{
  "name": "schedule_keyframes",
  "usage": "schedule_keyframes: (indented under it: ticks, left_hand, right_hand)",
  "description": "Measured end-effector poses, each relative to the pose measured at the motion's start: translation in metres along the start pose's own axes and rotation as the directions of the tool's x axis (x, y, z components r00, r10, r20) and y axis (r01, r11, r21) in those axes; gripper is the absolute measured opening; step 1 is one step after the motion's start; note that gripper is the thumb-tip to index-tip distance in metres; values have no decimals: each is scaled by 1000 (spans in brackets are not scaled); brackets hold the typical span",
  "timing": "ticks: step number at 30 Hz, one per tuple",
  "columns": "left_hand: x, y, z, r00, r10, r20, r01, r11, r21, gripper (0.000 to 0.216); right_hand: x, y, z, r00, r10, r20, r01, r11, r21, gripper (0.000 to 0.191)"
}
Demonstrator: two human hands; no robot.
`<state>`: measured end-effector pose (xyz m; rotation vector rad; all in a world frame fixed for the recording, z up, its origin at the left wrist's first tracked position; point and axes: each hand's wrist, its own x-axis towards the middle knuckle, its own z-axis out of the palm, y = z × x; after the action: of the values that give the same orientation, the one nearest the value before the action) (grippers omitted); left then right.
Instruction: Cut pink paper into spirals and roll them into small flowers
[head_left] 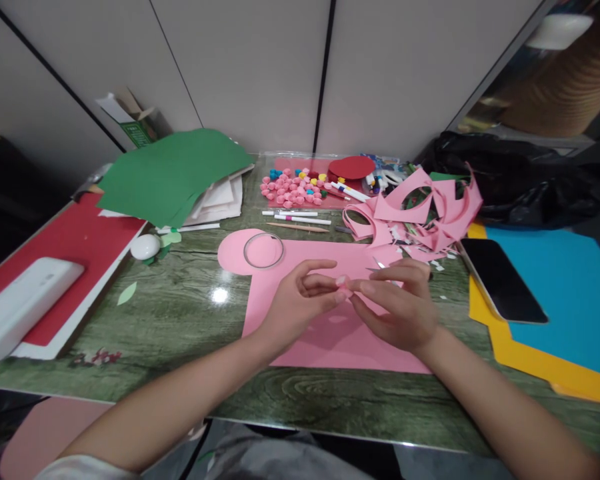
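Observation:
My left hand (297, 303) and my right hand (403, 307) meet above a large pink paper sheet (325, 350). Between their fingertips they pinch a small pink paper piece (347, 288), perhaps rolled; its exact shape is too small to make out. Thin metal scissor-like tips (377, 264) show beside the right fingers, and I cannot tell whether they are held or lie on the sheet. A pink paper circle (230, 252) with a thin metal ring (264, 265) partly over it lies at the sheet's upper left corner.
A bag of small pink rolled pieces (293, 190) lies at the back. Pink paper offcuts (420, 207) pile up behind my right hand. A phone (504, 280) rests on blue and yellow sheets at right. Green paper (175, 173) and a white device (30, 307) are at left.

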<state>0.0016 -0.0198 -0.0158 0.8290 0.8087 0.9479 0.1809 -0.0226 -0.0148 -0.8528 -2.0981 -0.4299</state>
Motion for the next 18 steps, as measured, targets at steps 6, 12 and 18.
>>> schedule_keyframes:
  ticks: [6, 12, 18]
  left_hand:
    - [1, 1, 1, 1000, 6, -8, -6, 1000, 19, 40]
    - [2, 0, 1, 1000, 23, -11, -23, 998, 61, 41]
    - [3, -3, -2, 1000, -5, 31, 2, 995, 97, 30]
  right_hand:
    - [1, -2, 0, 1000, 0, 16, 0, 1000, 20, 44]
    - [1, -4, 0, 1000, 11, 14, -11, 999, -43, 32]
    - [0, -3, 1, 1000, 11, -3, -12, 999, -38, 33]
